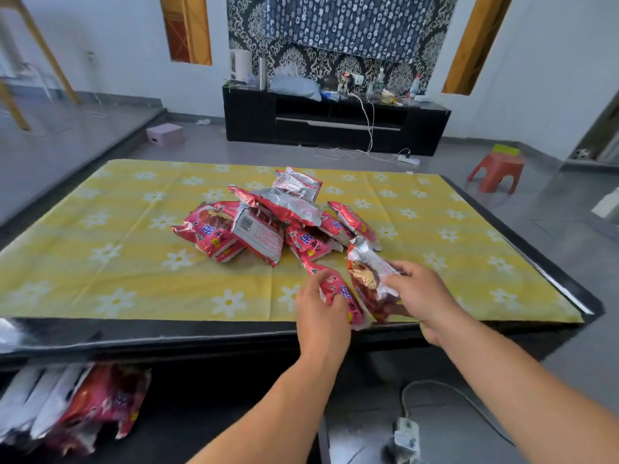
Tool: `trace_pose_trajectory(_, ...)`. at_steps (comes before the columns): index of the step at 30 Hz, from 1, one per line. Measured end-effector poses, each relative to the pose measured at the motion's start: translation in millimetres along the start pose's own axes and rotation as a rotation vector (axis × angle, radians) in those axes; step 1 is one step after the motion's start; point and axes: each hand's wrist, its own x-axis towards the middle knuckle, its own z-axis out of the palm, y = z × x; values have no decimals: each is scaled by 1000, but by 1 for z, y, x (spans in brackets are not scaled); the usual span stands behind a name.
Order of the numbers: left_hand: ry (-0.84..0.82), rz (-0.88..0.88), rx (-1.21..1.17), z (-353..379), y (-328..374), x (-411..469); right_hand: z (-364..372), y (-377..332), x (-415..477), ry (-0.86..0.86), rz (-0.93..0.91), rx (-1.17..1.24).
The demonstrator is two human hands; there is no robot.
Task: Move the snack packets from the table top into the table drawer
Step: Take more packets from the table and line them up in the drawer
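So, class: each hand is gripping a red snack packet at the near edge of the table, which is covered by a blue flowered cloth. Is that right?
Not quite: the cloth is yellow with white flowers, not blue, as the head view shows. The rest stands: the left hand and the right hand each grip a red snack packet at the near edge of the table.

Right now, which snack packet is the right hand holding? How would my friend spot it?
Find the yellow flowered tablecloth, then its near right edge where two hands reach in. The right hand holds a packet lifted and crumpled, silver top upward, just right of the flat pink packet under the left hand.
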Motion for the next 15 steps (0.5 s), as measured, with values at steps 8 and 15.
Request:
trace_pose_trajectory(8,305,-101,-187,-150,-38,-91,129,-3,-154,-400,-13,-71)
trace_pose_trajectory(15,376,-308,-113,-239,-105,-108,264,43,-200,-362,252,-7)
